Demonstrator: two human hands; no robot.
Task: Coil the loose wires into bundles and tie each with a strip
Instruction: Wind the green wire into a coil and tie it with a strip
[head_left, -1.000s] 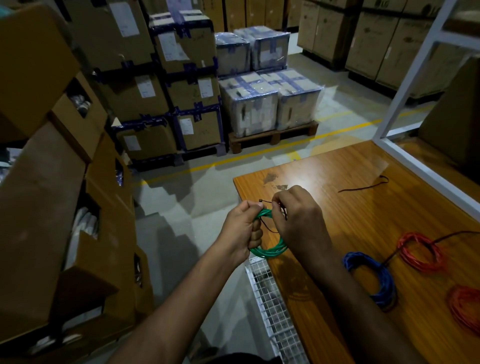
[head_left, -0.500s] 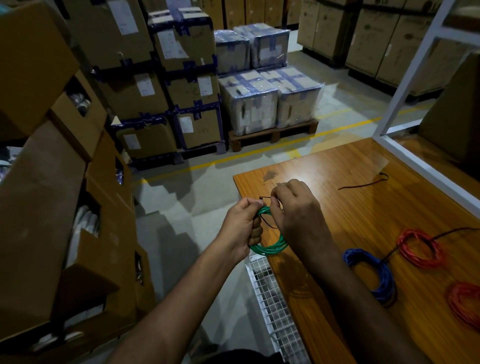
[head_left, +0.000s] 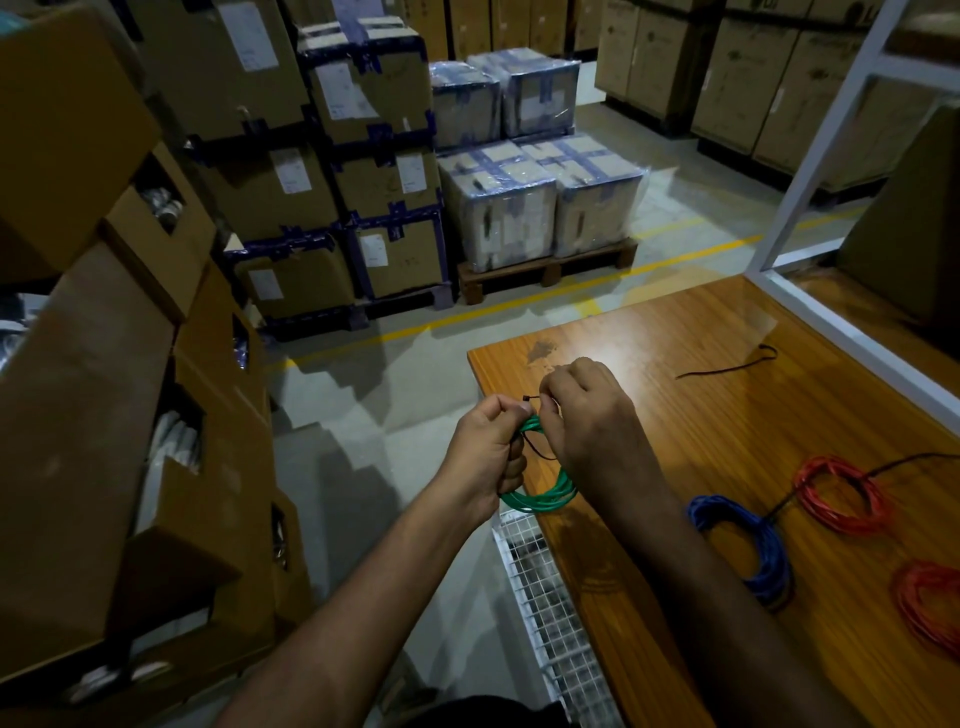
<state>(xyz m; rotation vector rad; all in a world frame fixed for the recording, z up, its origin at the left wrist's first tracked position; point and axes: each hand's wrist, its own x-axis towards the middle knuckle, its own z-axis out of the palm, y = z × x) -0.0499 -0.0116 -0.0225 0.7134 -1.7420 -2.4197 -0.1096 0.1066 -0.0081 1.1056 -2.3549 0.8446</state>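
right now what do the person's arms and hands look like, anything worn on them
Both forearms are bare as far as the frame shows, with no sleeve in sight. The left hand and the right hand wear no gloves, and no watch, ring or wristband shows. The light is dim, so small details may be missed. A dark garment edge shows at the bottom of the view.

My wooden table (head_left: 649, 364) carries a blue wire coil (head_left: 753, 545), two red wire coils (head_left: 836, 499) (head_left: 930, 603) and a loose black strip (head_left: 727, 366).

Three wire coils (head_left: 748, 551) lie on the table (head_left: 675, 405) at lower right; stacked boxes (head_left: 363, 171) fill the upper left, behind it.
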